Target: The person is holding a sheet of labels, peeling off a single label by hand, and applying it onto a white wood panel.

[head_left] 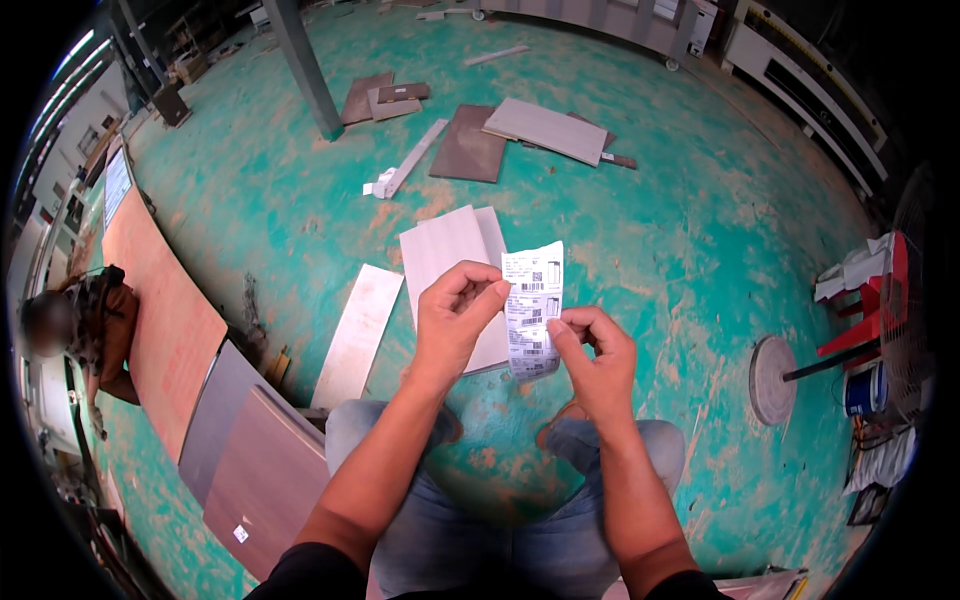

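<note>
A strip of white printed labels (533, 300) hangs upright between my two hands, above my knees. My left hand (455, 315) pinches its left edge between thumb and fingers. On the other side, my right hand (598, 362) grips the right edge lower down, thumb against the paper. Black print, small square codes and barcodes cover the strip, and its lower end curls a little. Beyond and below my left hand, pale boards (440, 245) lie stacked on the green floor, partly hidden by that hand and the strip. A narrow whitish board (360, 335) lies just left of them.
Brown panels (265, 460) lie on a long low surface at my left, where another person (100, 320) is. More boards (545, 130) and a grey post (305, 70) are ahead. To the right stand a fan with a round base (772, 380), a red stool (865, 310) and a blue bucket (865, 390).
</note>
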Available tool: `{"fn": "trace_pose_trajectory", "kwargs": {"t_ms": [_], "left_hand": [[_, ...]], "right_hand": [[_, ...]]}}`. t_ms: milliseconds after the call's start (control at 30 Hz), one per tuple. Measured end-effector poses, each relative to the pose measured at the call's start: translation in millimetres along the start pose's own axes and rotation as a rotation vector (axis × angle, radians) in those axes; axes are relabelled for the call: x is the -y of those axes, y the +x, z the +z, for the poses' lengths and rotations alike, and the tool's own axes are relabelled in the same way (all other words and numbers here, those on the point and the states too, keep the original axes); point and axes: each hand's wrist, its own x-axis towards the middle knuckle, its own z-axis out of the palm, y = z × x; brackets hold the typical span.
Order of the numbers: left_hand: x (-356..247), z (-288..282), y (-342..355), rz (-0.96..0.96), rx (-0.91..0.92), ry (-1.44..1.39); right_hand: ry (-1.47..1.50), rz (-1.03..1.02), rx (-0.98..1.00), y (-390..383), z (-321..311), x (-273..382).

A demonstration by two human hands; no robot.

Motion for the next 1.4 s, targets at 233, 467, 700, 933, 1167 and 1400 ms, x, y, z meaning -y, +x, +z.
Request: {"fn": "trace_pose_trajectory", "kwargs": {"t_ms": [233,467,700,933,1167,1400], "left_hand": [[0.7,-1.1,-1.7,-0.008,-0.004,0.002],[-2.1,4.1,-1.9,0.005,-0.004,-0.029],[-2.6,3.5,-2.9,-0.008,-0.014,-0.030],[-1.1,4.2,-3.0,-0.010,-0.019,-0.027],[-2.0,3.6,-3.1,-0.006,-0.015,-0.024],[-1.2,1.8,-2.9,-0.011,-0.008,-0.014]], "right_hand": [[-0.003,-0.007,0.008,-0.7,-0.4,-3.1],[-0.011,0.005,0.005,-0.7,-1.7,0.3],[-0.013,-0.002,0.009,-0.9,0.0,-0.9],[-0.029,-0.001,0.009,-0.9,-1.1,-1.7],[-0.017,0.003,0.007,-0.7,0.3,-2.2],[-0.022,0.006,0.010,-0.9,-0.1,-3.3]]}}
